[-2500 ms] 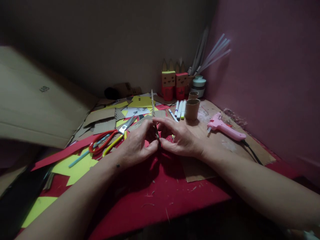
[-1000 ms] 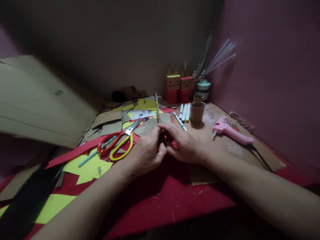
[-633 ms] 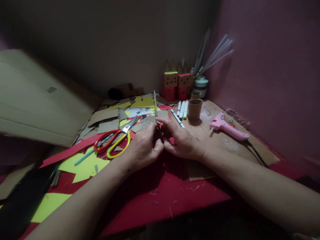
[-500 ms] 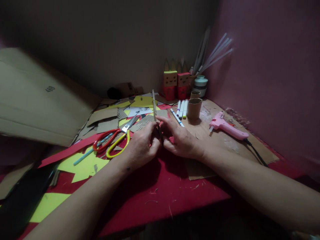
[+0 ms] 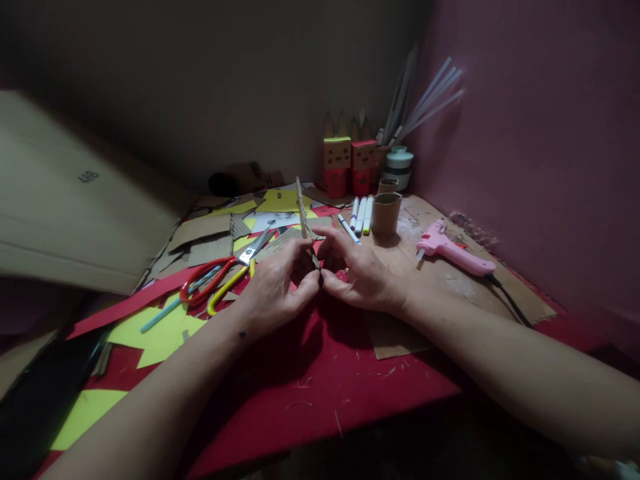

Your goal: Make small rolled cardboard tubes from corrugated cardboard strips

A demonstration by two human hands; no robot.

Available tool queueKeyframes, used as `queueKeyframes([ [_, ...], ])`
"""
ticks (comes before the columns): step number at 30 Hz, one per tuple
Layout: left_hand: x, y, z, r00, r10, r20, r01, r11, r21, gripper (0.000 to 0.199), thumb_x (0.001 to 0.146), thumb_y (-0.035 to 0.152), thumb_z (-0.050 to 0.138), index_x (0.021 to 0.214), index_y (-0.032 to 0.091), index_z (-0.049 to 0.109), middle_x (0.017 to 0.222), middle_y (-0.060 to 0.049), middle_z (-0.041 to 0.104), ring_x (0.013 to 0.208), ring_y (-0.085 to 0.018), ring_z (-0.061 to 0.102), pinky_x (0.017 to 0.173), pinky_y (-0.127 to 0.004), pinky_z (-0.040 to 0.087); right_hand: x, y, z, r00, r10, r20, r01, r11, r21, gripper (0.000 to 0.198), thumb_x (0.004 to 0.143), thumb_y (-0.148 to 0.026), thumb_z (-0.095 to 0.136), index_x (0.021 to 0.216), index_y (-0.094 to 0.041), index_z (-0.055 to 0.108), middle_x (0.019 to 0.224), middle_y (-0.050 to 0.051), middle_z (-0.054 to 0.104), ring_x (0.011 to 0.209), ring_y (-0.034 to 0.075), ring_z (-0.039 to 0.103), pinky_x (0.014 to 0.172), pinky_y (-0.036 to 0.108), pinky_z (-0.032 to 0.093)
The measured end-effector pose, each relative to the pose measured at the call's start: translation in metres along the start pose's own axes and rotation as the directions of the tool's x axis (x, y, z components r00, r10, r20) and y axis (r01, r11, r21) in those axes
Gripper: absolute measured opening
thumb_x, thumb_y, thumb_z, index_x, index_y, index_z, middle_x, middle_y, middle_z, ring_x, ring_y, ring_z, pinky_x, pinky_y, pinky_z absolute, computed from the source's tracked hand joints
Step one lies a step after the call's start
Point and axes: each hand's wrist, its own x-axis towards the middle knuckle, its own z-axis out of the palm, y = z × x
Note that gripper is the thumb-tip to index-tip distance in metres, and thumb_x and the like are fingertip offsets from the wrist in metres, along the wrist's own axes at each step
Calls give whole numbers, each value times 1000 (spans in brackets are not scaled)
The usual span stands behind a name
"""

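Observation:
A thin cardboard strip [image 5: 301,208] stands nearly edge-on to me, leaning a little left at its far end. Its near end is between the thumb and fingers of my left hand [image 5: 277,280], which is closed on it. My right hand [image 5: 357,273] pinches the same near end from the other side, thumb tips almost meeting. The fingers partly hide how the strip is gripped. Just left of my left hand lie scissors [image 5: 246,257] with one red and one yellow handle. Past my right hand are several markers [image 5: 361,215] and a small cardboard tube [image 5: 387,215].
A pink glue gun [image 5: 453,250] with a black cord rests at right on a cardboard sheet [image 5: 450,293]. Paper and cardboard scraps [image 5: 200,237] cover the left side. Two boxy figures [image 5: 337,157] and a lidded jar [image 5: 399,163] stand at the back. A large carton [image 5: 75,200] leans at left.
The strip's far end has tipped slightly left. My fingers have arched and spread more around its near end, and my left hand has shifted slightly left. The view has moved a little.

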Motion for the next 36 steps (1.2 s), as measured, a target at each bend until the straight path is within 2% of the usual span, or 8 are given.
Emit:
queueKeyframes([
  [8,-1,-2,1,1000,-6,-24,6,1000,1,32,81,19,49,111,8,54,79,-6,64,66,-16,57,65,-32,47,-1,2,2,1000,-6,-21,6,1000,25,46,79,-10,48,124,-13,37,90,4,52,70,10,53,63,25,49],
  [13,0,3,1,998,-58,-30,58,998,13,29,81,17,48,107,10,56,77,-4,62,65,-16,54,64,-31,45,-1,2,3,999,33,-6,-33,999,24,42,78,-10,49,119,-14,40,90,4,52,73,11,53,64,25,49],
  [21,0,3,3,993,-112,-46,109,992,-61,29,80,18,49,108,14,56,79,-3,61,66,-15,55,63,-29,46,-1,2,3,1000,15,-23,-15,1000,17,36,79,-12,49,114,-16,42,88,3,52,72,11,54,63,25,49],
  [29,1,-1,1,999,-25,-30,25,1000,18,28,78,19,51,106,13,55,78,-4,63,65,-15,56,64,-30,46,1,1,0,1000,-8,-24,7,998,-67,22,78,-13,50,99,-14,48,85,4,56,71,11,54,64,26,50],
  [36,1,3,1,999,5,-37,0,990,138,28,78,16,50,106,15,55,75,-2,62,64,-14,55,63,-27,45,2,-1,-2,994,-110,-23,106,986,-127,24,79,-11,49,103,-14,50,87,5,57,73,12,55,65,27,50],
])
